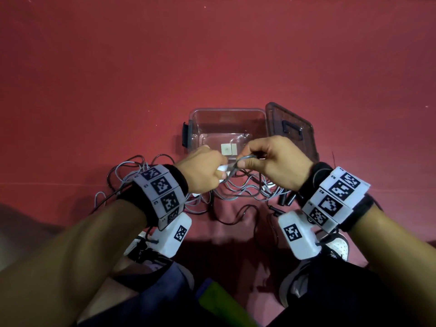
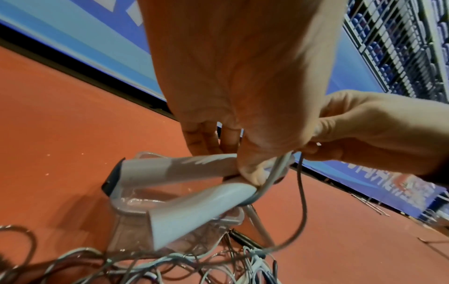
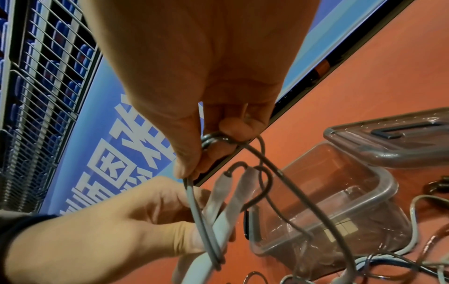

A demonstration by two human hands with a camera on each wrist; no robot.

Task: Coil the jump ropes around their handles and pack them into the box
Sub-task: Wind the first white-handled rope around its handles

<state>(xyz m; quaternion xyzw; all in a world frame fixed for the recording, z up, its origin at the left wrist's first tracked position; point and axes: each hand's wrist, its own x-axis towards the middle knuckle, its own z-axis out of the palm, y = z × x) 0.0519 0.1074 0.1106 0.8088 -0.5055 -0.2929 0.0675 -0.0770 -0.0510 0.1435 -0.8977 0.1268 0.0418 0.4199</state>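
My left hand grips two pale handles of a jump rope side by side, their thin ends pointing away from me. A loop of the grey rope passes around both handles. My right hand pinches that grey rope between thumb and fingers just above the handles. Both hands hover over the near edge of the clear plastic box, which holds only a small white tag. Tangled grey and dark ropes lie on the red floor under my hands.
The box's clear lid leans open at its right side. Black handles of another rope lie on the floor at the right. My shoes and knees fill the bottom of the head view. A blue banner and railings stand behind the floor.
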